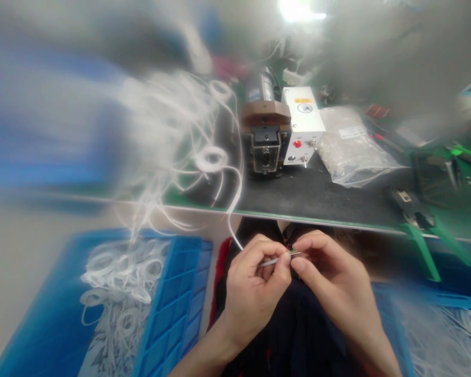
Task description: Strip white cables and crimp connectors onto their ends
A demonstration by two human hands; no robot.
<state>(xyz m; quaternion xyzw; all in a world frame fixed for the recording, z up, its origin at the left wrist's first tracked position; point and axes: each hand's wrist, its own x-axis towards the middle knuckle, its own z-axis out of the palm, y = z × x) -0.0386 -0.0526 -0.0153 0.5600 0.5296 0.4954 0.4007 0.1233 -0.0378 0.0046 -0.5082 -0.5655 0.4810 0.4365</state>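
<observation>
My left hand (255, 285) is closed in a pinch on a thin white cable (235, 209) that curves up to the bench edge. Its stripped end, with red and green inner wires (292, 251), lies between both hands. My right hand (329, 277) pinches those wire tips with thumb and forefinger. Both hands are held low over my dark lap, just in front of the bench. A heap of coiled white cables (180, 136) lies on the bench to the upper left, blurred by motion.
A small bench machine (265, 139) with a white control box (303, 125) stands on a black mat (310, 196). A clear bag of parts (351, 149) lies to its right. Blue crates (172, 309) with white cable coils stand at left and right. Green-handled tools (424, 230) rest at the bench edge.
</observation>
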